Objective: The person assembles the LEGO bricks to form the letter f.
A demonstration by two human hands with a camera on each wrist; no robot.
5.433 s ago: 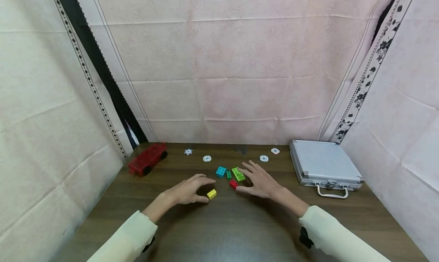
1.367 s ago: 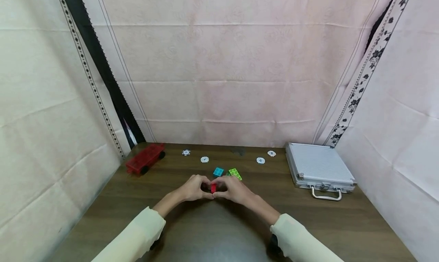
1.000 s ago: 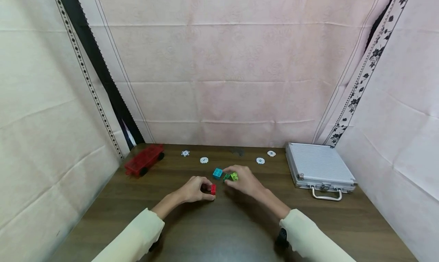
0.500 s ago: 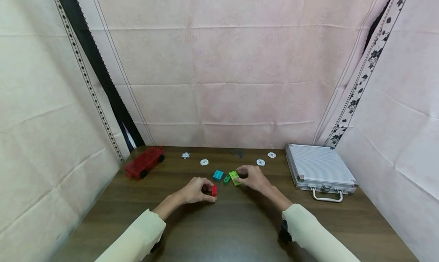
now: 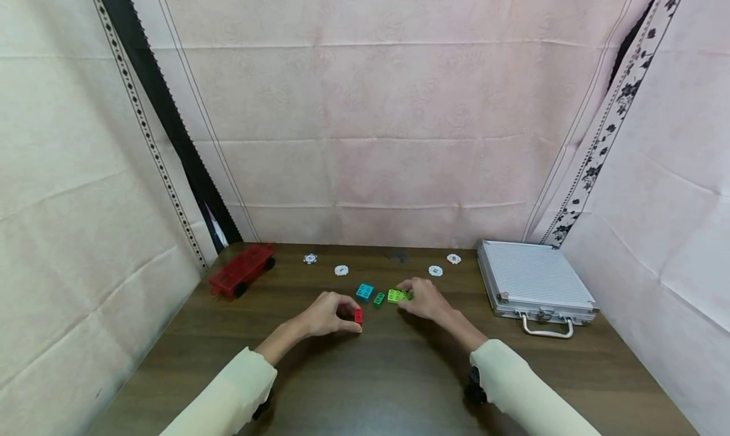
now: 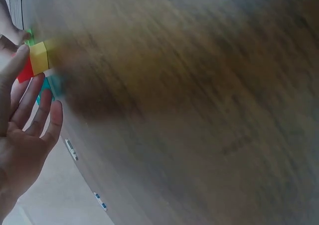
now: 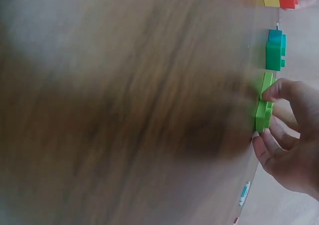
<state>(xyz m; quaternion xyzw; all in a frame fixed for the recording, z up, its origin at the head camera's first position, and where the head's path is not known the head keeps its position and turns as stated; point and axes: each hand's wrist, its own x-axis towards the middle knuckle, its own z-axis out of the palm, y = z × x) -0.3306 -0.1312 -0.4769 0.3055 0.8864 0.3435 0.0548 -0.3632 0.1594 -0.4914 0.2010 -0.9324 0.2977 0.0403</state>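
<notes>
My left hand [image 5: 349,319] pinches a small red brick [image 5: 358,316] on the dark wooden table [image 5: 371,385]. The left wrist view shows that red brick [image 6: 25,73] stacked on a yellow brick [image 6: 39,57], with my thumb against the pair. My right hand [image 5: 407,297] grips one end of a flat lime-green brick [image 5: 395,295] just right of centre. In the right wrist view my fingers [image 7: 279,93] curl over the lime-green brick [image 7: 264,105]. A small dark green brick [image 5: 379,298] and a blue brick [image 5: 364,291] lie between my hands.
A red toy cart [image 5: 241,270] stands at the back left. A closed silver case [image 5: 536,282] lies at the right. Several white chips lie along the back, such as one chip [image 5: 341,270] and another chip [image 5: 435,270]. Cloth walls close in three sides.
My right hand left the red brick, moved back and right, and took hold of the lime-green brick, turning it square. My left hand has stayed on the red and yellow stack.
</notes>
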